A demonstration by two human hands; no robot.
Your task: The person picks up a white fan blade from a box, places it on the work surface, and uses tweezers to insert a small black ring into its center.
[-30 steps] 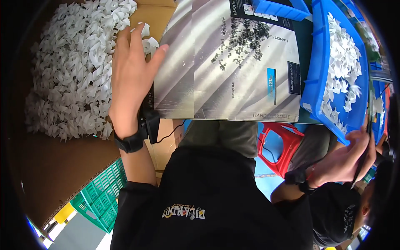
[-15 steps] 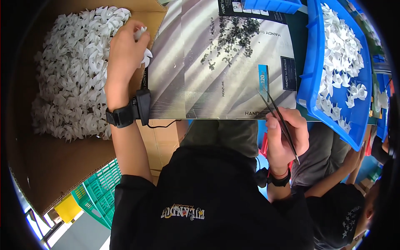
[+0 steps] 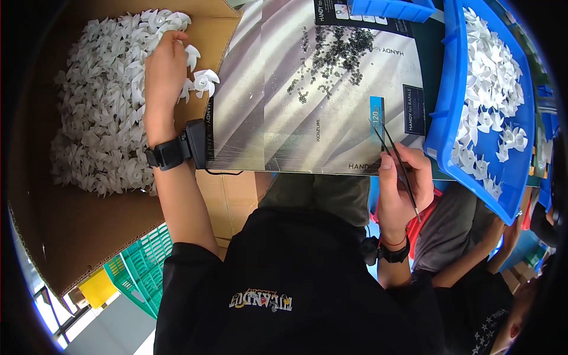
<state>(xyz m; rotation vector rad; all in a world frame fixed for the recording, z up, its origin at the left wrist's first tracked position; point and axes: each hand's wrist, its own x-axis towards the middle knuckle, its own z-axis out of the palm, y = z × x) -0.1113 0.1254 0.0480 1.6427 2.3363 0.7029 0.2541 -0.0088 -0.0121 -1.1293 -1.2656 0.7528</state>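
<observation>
My left hand (image 3: 164, 74) is over a heap of white bladed fan wheels (image 3: 109, 118) in a cardboard box. Its fingers bend down toward the heap and their tips are mostly hidden, so I cannot tell whether it grips a wheel. Beside it, a loose white fan wheel (image 3: 205, 81) shows at the box's right side. My right hand (image 3: 405, 183) is closed around dark tweezers (image 3: 400, 164), whose points face up the board over a blue printed patch. Small black rings (image 3: 340, 50) lie scattered on the far part of the printed cardboard sheet (image 3: 284, 130).
A blue tray (image 3: 444, 112) with more white wheels stands at the right, and a smaller blue bin (image 3: 393, 9) at the back. A green crate (image 3: 139, 266) sits below the cardboard box (image 3: 71, 236). Another person's arm (image 3: 467, 260) shows at lower right.
My left hand, which had a white piece at its fingertips, has turned and shifted left over the heap, uncovering the loose wheel. My right hand and tweezers have barely moved.
</observation>
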